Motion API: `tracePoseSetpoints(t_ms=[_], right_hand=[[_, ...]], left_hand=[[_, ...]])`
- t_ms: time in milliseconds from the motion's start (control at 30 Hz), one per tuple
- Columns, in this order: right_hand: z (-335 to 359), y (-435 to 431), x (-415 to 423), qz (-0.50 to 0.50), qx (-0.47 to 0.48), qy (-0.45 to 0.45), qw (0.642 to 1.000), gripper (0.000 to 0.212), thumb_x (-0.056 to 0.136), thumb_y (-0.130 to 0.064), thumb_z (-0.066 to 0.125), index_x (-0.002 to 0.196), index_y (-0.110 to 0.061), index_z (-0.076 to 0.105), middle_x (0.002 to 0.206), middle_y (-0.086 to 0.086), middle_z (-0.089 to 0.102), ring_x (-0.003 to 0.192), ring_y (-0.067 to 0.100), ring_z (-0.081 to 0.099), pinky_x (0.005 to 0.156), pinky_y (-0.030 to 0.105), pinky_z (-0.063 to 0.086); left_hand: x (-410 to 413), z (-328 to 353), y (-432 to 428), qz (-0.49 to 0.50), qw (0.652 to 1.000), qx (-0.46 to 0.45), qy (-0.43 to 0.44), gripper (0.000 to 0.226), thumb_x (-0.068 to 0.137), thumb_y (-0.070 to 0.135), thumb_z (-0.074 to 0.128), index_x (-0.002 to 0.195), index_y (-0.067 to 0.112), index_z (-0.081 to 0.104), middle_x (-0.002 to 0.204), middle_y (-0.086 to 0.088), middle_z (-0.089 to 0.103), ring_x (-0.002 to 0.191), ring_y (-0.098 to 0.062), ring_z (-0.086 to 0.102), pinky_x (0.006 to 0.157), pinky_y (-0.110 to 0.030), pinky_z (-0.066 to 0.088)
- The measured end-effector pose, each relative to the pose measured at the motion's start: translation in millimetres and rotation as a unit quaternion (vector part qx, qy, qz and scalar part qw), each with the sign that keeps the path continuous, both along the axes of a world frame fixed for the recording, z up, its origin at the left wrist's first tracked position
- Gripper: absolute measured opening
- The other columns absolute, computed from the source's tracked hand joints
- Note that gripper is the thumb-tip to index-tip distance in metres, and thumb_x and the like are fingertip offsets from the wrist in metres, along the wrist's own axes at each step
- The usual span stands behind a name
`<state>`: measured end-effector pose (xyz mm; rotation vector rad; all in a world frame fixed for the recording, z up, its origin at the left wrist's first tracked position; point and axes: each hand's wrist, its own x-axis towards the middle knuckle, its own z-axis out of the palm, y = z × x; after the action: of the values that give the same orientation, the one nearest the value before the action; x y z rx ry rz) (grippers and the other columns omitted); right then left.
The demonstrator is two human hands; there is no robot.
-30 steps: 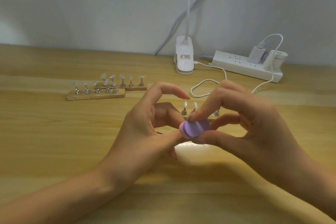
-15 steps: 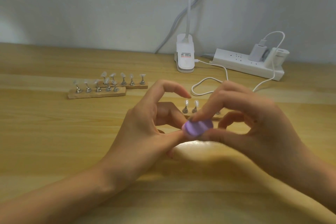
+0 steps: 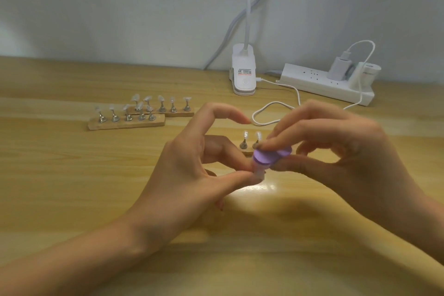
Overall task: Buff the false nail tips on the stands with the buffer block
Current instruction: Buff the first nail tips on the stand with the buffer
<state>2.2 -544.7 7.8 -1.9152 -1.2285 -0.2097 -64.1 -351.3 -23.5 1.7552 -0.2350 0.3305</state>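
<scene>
The purple buffer block (image 3: 272,155) sits at the middle of my view above the table (image 3: 72,187), motion-blurred, pinched between thumb and forefinger of the right hand (image 3: 336,151). Half a second ago it covered what the left hand (image 3: 189,170) holds. Now it has slid toward 1 o'clock and a pale nail tip (image 3: 259,172) shows just under its 7 o'clock edge. The left thumb and a curled finger clamp that tip; the forefinger arches free. Two small stands (image 3: 249,140) peek out behind the block at 11 o'clock. Further toward 10 o'clock, two wooden strips (image 3: 127,124) carry rows of tips, unmoved. At 12 o'clock stands a lamp clip (image 3: 243,77), and at 1 o'clock a power strip (image 3: 322,84).
</scene>
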Motion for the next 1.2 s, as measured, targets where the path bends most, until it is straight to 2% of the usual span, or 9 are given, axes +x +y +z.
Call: tracePoseSetpoints(t_ms=[100,200,333,600,733,867,967,1100,1200], right_hand=[[-1.8,-0.3,-0.3,0.028,-0.017,-0.021,0.999,0.012,0.081,-0.026,0.076,0.092,-0.02,0.079,0.095,-0.003,0.068,0.086,0.016,0.067,0.064,0.027,0.053],[-0.7,-0.9,1.5,0.006,0.003,0.002,1.0,0.014,0.081,-0.031,0.078,0.093,-0.023,0.078,0.096,-0.005,0.069,0.087,0.018,0.068,0.064,0.034,0.053],[-0.4,-0.6,1.4,0.031,-0.01,-0.011,0.999,0.014,0.084,-0.03,0.077,0.093,-0.02,0.079,0.097,-0.005,0.068,0.088,0.017,0.068,0.065,0.029,0.053],[-2.8,-0.2,1.3,0.016,0.019,0.017,1.0,0.015,0.084,-0.031,0.073,0.096,-0.024,0.079,0.098,-0.008,0.068,0.092,0.019,0.068,0.065,0.035,0.054],[-4.4,1.4,-1.1,0.025,0.022,0.018,0.999,0.015,0.084,-0.031,0.073,0.096,-0.024,0.078,0.099,-0.008,0.067,0.092,0.019,0.068,0.065,0.03,0.054],[-2.5,1.0,-2.5,0.002,0.033,0.031,0.999,0.016,0.081,-0.032,0.075,0.096,-0.026,0.077,0.098,-0.007,0.069,0.092,0.02,0.069,0.064,0.035,0.055],[-3.8,2.6,-5.1,0.031,0.015,0.002,0.999,0.015,0.083,-0.03,0.073,0.096,-0.026,0.078,0.098,-0.007,0.068,0.09,0.019,0.068,0.064,0.027,0.053],[-5.6,0.1,-1.0,0.005,0.043,0.077,0.996,0.021,0.077,-0.033,0.074,0.097,-0.03,0.077,0.098,-0.005,0.068,0.094,0.023,0.068,0.062,0.033,0.056],[-7.4,0.2,0.7,0.011,0.063,0.157,0.985,0.033,0.072,-0.031,0.084,0.104,-0.03,0.078,0.097,-0.002,0.067,0.09,0.021,0.067,0.058,0.026,0.054]], left_hand=[[-0.8,-0.1,-1.0,-0.006,1.0,-0.016,-0.001,0.052,0.072,0.02,0.083,0.114,0.034,0.055,0.069,0.002,0.071,0.058,-0.008,0.063,0.042,-0.025,0.047],[-1.0,0.1,-1.0,-0.008,1.0,-0.024,-0.004,0.052,0.071,0.024,0.083,0.113,0.035,0.055,0.072,0.0,0.073,0.061,-0.009,0.066,0.042,-0.025,0.047],[-1.2,0.4,-1.9,-0.013,0.999,-0.032,-0.003,0.054,0.072,0.019,0.085,0.115,0.033,0.055,0.07,0.0,0.072,0.059,-0.008,0.064,0.042,-0.026,0.047],[-1.8,0.5,-3.2,-0.021,0.998,-0.066,0.011,0.051,0.07,0.021,0.083,0.112,0.033,0.058,0.073,-0.004,0.073,0.065,-0.013,0.07,0.042,-0.028,0.048],[-2.8,0.4,-4.8,-0.028,0.995,-0.088,0.023,0.051,0.072,0.01,0.085,0.112,0.029,0.059,0.07,-0.003,0.071,0.063,-0.01,0.068,0.041,-0.027,0.048],[-1.4,0.7,-5.0,-0.028,0.991,-0.123,0.043,0.05,0.07,0.009,0.086,0.109,0.027,0.061,0.071,-0.006,0.071,0.068,-0.016,0.072,0.039,-0.024,0.045],[-0.7,1.3,-4.6,-0.036,0.992,-0.117,0.044,0.049,0.071,0.004,0.082,0.108,0.028,0.061,0.068,-0.002,0.069,0.062,-0.011,0.066,0.04,-0.025,0.047],[-2.1,1.9,-4.7,-0.043,0.989,-0.133,0.055,0.042,0.07,0.009,0.086,0.102,0.027,0.065,0.074,-0.006,0.072,0.077,-0.026,0.076,0.041,-0.024,0.047],[-2.4,2.5,-5.0,-0.05,0.987,-0.141,0.064,0.036,0.072,0.011,0.085,0.098,0.03,0.067,0.081,-0.01,0.073,0.081,-0.033,0.075,0.043,-0.024,0.049]])
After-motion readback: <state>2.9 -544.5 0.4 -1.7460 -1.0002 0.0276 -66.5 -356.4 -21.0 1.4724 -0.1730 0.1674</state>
